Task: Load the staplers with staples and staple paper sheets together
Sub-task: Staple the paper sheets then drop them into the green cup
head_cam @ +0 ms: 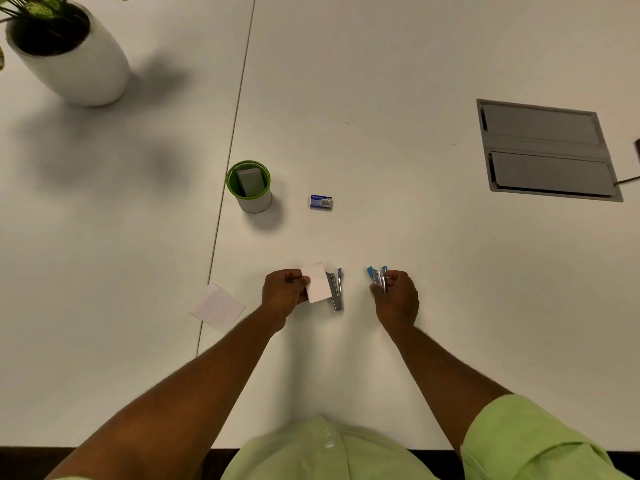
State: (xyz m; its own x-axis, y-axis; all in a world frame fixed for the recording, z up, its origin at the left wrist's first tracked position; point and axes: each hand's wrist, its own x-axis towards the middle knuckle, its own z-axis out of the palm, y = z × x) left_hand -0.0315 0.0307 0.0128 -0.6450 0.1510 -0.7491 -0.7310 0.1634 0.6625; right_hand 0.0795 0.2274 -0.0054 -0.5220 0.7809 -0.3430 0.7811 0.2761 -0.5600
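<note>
— White tabletop (pixel 381 98), seam running up its left part. What's on it?

— Far left, white ceramic pot with a leafy plant (pixel 74 53). Right, grey recessed cable hatch (pixel 545 150). Mid-table, green-rimmed white cup (pixel 251 188) holding a grey block; near it on the right, small blue cardboard staple box (pixel 321 202).

— Hands?

— Left hand (pixel 284 294) pinches small white paper sheets (pixel 317 282), thumb on top, fingers curled. Sheets' right edge overlaps a metal stapler with a purple-blue tip (pixel 336 289), which lies on the table; cannot tell if the paper sits inside it.

— Right?

— Right hand (pixel 396 296) clenched around a second stapler, light-blue and metal (pixel 378 277), front end sticking out toward the far side.

— Anything else?

— Pale pink square paper (pixel 217 307) flat across the seam, left of the left forearm.
</note>
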